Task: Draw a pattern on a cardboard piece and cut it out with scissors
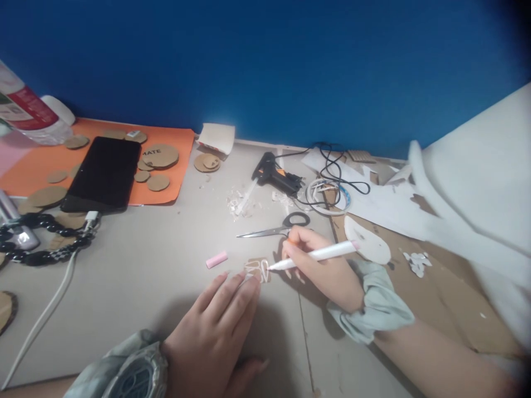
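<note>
My right hand [305, 251] is closed around a white marker [332, 252] with a pink end. Its tip meets the right side of a small brown cardboard piece [258, 269] that bears pale loops or letters. With fingers stretched out, my left hand [224, 309] lies flat, fingertips on the lower edge of that piece. A pink marker cap [217, 260] rests on the table just left of the piece. Behind my right hand lie scissors [265, 232], their blades pointing left; part of the handle is hidden by my fingers.
A black glue gun [277, 174] with a tangled cord [332, 171] lies behind. At left, a black phone [103, 174] and cardboard discs [161, 156] cover orange paper [174, 190], near a bead bracelet [41, 256] and a bottle [31, 110]. White scraps [417, 262] lie on cardboard at right.
</note>
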`<action>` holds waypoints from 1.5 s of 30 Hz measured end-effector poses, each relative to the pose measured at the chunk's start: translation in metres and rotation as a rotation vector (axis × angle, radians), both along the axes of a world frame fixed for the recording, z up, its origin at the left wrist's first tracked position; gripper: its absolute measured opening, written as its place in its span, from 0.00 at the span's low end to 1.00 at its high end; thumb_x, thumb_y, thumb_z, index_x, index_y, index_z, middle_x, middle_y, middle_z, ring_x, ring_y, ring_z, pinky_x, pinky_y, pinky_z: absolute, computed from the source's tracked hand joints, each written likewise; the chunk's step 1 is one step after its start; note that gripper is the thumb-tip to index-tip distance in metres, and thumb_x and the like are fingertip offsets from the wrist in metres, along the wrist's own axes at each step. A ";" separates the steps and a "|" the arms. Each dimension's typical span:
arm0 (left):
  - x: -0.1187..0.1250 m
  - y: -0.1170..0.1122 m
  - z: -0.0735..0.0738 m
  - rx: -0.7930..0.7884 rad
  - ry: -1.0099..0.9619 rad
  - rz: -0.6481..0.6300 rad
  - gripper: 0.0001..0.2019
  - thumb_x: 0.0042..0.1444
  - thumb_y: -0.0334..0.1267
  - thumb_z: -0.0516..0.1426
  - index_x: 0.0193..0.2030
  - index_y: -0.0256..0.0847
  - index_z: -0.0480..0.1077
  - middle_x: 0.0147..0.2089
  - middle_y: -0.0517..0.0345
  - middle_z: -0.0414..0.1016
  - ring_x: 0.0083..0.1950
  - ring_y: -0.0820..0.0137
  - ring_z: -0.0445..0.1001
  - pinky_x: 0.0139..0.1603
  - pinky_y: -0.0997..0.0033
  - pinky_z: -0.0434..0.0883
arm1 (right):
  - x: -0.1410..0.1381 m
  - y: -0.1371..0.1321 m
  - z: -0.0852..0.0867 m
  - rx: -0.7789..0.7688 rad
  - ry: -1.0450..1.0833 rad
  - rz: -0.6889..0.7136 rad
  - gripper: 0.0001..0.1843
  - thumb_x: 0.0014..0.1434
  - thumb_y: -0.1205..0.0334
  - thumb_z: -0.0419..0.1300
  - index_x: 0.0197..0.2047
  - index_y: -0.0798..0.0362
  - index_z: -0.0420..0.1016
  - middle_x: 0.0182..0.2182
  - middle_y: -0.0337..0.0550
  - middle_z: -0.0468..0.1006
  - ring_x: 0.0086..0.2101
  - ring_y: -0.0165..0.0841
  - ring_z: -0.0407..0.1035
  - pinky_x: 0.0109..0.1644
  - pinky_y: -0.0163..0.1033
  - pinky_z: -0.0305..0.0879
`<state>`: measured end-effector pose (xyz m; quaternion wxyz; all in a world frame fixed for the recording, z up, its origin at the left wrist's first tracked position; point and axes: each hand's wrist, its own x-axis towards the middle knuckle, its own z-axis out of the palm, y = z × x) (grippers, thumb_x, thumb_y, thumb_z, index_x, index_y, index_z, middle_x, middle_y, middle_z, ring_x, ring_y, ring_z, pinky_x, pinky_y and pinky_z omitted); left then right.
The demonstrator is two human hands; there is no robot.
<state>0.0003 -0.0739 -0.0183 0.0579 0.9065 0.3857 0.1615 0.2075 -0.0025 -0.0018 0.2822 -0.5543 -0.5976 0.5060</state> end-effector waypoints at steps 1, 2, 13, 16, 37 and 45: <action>0.000 0.000 0.000 0.004 -0.003 0.000 0.28 0.58 0.47 0.50 0.60 0.27 0.62 0.61 0.49 0.66 0.60 0.58 0.59 0.61 0.61 0.50 | 0.000 0.001 -0.001 -0.009 0.005 -0.013 0.14 0.62 0.63 0.52 0.24 0.51 0.56 0.17 0.30 0.68 0.16 0.24 0.59 0.21 0.29 0.55; 0.000 0.000 0.000 0.014 -0.004 -0.001 0.28 0.58 0.47 0.50 0.60 0.27 0.62 0.61 0.49 0.66 0.60 0.58 0.59 0.61 0.61 0.50 | -0.001 0.001 -0.001 -0.015 0.006 -0.018 0.14 0.62 0.63 0.52 0.25 0.51 0.56 0.17 0.30 0.68 0.16 0.24 0.59 0.20 0.28 0.55; -0.001 0.000 0.003 0.031 0.014 -0.001 0.28 0.58 0.47 0.51 0.59 0.29 0.63 0.61 0.51 0.66 0.60 0.59 0.59 0.62 0.62 0.49 | 0.000 0.001 -0.002 -0.025 0.008 0.012 0.14 0.62 0.59 0.54 0.26 0.51 0.58 0.18 0.31 0.69 0.18 0.24 0.61 0.22 0.28 0.57; -0.001 -0.001 0.000 0.028 0.008 0.002 0.28 0.57 0.47 0.51 0.59 0.28 0.62 0.61 0.50 0.66 0.60 0.58 0.59 0.63 0.61 0.49 | 0.001 0.001 -0.003 -0.031 0.000 0.014 0.14 0.62 0.59 0.54 0.26 0.51 0.57 0.18 0.30 0.68 0.17 0.23 0.59 0.21 0.28 0.55; 0.000 -0.001 -0.001 0.026 -0.003 0.008 0.28 0.58 0.47 0.51 0.60 0.29 0.61 0.60 0.49 0.67 0.60 0.59 0.60 0.63 0.62 0.51 | -0.003 -0.002 0.003 -0.010 -0.020 -0.061 0.13 0.61 0.62 0.52 0.25 0.50 0.56 0.17 0.32 0.68 0.17 0.26 0.60 0.21 0.31 0.56; -0.001 0.000 -0.003 0.060 -0.005 -0.018 0.29 0.58 0.47 0.51 0.60 0.27 0.60 0.60 0.48 0.66 0.60 0.59 0.60 0.63 0.62 0.51 | -0.004 -0.002 0.003 -0.010 -0.038 -0.050 0.13 0.61 0.63 0.52 0.25 0.50 0.56 0.18 0.33 0.68 0.16 0.25 0.57 0.19 0.31 0.54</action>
